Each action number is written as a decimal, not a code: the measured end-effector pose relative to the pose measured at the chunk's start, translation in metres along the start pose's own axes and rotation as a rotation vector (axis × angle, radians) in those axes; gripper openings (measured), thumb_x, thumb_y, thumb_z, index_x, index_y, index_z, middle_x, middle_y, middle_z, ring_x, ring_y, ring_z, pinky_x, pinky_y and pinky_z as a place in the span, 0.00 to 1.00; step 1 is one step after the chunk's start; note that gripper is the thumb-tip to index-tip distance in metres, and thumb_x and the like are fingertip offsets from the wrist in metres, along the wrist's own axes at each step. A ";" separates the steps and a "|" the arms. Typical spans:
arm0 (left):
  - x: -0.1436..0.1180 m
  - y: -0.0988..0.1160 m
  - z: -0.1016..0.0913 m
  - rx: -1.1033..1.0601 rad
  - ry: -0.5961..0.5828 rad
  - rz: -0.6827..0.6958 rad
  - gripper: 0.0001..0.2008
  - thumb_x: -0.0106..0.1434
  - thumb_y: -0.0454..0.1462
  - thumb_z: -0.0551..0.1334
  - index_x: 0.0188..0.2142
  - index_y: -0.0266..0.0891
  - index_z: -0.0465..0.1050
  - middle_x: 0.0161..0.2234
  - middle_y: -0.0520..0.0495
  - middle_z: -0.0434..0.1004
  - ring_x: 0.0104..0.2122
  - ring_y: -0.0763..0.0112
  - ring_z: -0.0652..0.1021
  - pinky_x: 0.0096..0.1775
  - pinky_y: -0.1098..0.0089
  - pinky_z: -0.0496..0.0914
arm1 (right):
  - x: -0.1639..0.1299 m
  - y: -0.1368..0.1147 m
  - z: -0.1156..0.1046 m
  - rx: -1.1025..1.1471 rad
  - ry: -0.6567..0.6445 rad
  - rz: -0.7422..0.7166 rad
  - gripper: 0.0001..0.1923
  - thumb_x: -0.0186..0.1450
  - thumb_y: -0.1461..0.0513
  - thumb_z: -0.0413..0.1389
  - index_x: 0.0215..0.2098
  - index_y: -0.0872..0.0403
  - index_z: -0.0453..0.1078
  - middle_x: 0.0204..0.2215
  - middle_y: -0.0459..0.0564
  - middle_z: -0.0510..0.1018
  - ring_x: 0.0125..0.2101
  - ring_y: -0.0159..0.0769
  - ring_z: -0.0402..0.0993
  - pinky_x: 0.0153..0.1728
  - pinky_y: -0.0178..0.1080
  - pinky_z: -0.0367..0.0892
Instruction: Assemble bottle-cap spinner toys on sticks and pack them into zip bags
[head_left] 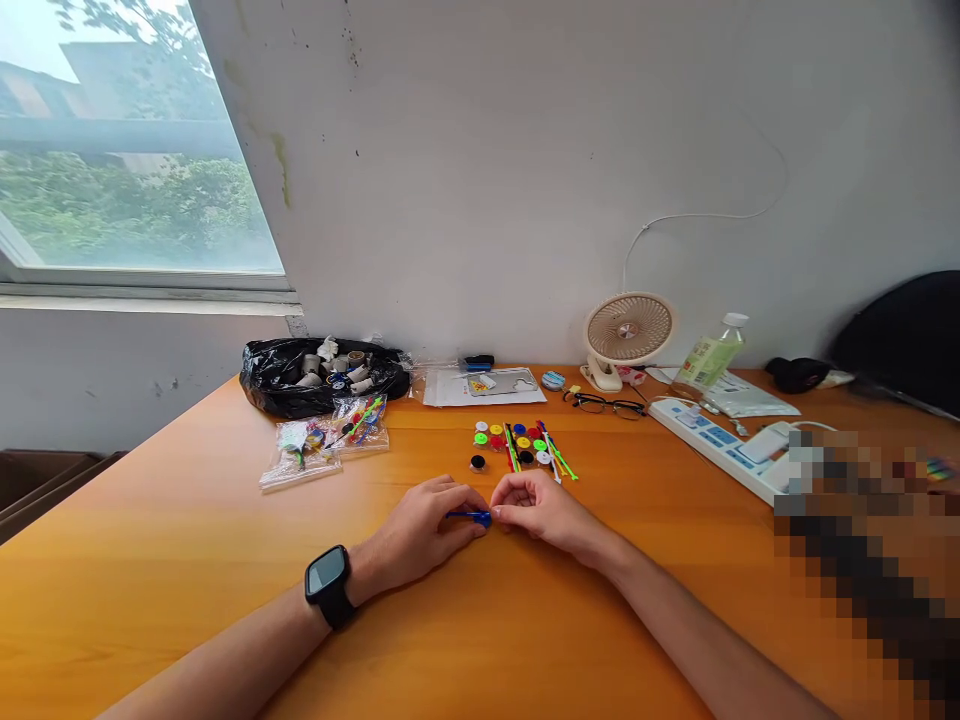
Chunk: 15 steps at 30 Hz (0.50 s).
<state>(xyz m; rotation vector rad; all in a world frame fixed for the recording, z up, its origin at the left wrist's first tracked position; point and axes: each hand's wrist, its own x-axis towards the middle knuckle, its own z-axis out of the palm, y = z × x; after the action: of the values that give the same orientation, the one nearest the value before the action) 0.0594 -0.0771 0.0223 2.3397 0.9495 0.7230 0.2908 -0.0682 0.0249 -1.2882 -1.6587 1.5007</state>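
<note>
Head view. Both forearms reach in from the near edge of the orange table (187, 560) and meet near its middle. Left hand (420, 530), black watch (328, 585) on the wrist, lies palm down, knuckles up, fingers curled toward the right. Right hand (536, 510) faces it, fingers bent in, wrist low on the wood. Between them a small blue piece (471, 517), thin and lying level just above the tabletop; the left fingertips pinch one end, the right fingertips close on the other. Both grips narrow, on the same piece.

Just beyond the hands: a cluster of coloured discs and sticks (521, 445), apart from the fingers. Farther left, clear bags of parts (322, 445) and a black bag (322, 375). Far right of centre: small fan (628, 335), glasses (604, 404), bottle (709, 358), white power strip (712, 440).
</note>
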 end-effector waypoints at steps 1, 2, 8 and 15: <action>0.000 0.001 0.000 0.013 0.003 0.016 0.07 0.70 0.38 0.65 0.47 0.46 0.79 0.41 0.49 0.82 0.41 0.67 0.78 0.44 0.68 0.71 | 0.001 0.002 0.001 -0.012 0.015 -0.007 0.09 0.59 0.58 0.65 0.33 0.56 0.75 0.23 0.44 0.75 0.25 0.29 0.66 0.25 0.33 0.55; 0.000 0.001 0.000 0.031 0.007 0.034 0.07 0.70 0.38 0.64 0.46 0.46 0.79 0.40 0.49 0.82 0.40 0.66 0.78 0.44 0.68 0.71 | 0.003 0.003 0.001 -0.025 0.036 -0.019 0.09 0.59 0.58 0.65 0.32 0.56 0.75 0.22 0.44 0.75 0.24 0.29 0.66 0.25 0.33 0.55; 0.000 0.001 0.006 0.163 0.039 0.133 0.06 0.71 0.39 0.62 0.41 0.44 0.79 0.39 0.46 0.82 0.40 0.63 0.78 0.44 0.64 0.71 | 0.007 0.011 0.005 -0.072 0.058 -0.070 0.08 0.57 0.59 0.65 0.29 0.56 0.74 0.21 0.42 0.73 0.24 0.29 0.65 0.26 0.33 0.57; 0.001 0.003 0.009 0.214 0.044 0.130 0.05 0.70 0.39 0.62 0.40 0.44 0.77 0.39 0.47 0.82 0.39 0.62 0.77 0.42 0.62 0.70 | 0.000 0.002 -0.003 -0.388 0.278 -0.235 0.12 0.64 0.54 0.62 0.30 0.54 0.74 0.24 0.46 0.75 0.23 0.32 0.64 0.25 0.35 0.58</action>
<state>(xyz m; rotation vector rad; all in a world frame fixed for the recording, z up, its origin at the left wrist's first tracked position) 0.0671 -0.0801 0.0178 2.6018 0.9417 0.7596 0.2938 -0.0665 0.0240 -1.3665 -1.8894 0.8460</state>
